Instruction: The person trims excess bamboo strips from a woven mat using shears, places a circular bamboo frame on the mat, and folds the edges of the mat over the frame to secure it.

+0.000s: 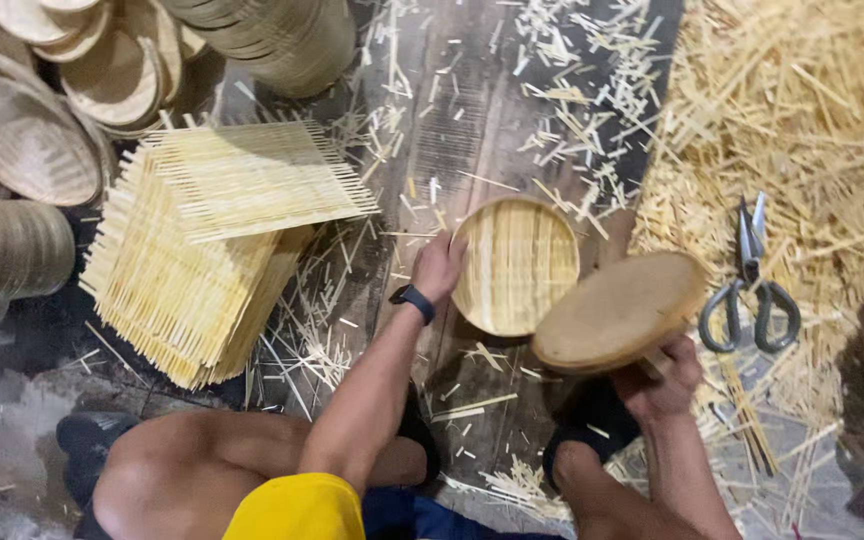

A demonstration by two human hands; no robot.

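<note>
The round woven bamboo tray (pixel 518 262) is pale yellow with fine parallel stripes. The round wooden disc (pixel 619 309) is plain tan-brown. The stack of square woven bamboo mats (pixel 202 250) is straw-yellow in a tight grid weave. The metal scissors (pixel 750 285) have silver blades and dark grey handles. The wristband (pixel 413 300) is black. The wooden floor (pixel 457 130) is dark brown, strewn with pale splinters.

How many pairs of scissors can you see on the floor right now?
1. One pair of grey-handled metal scissors lies on the pile of bamboo offcuts, just right of the round wooden disc in the right hand. Others could be buried in the offcuts.
</note>
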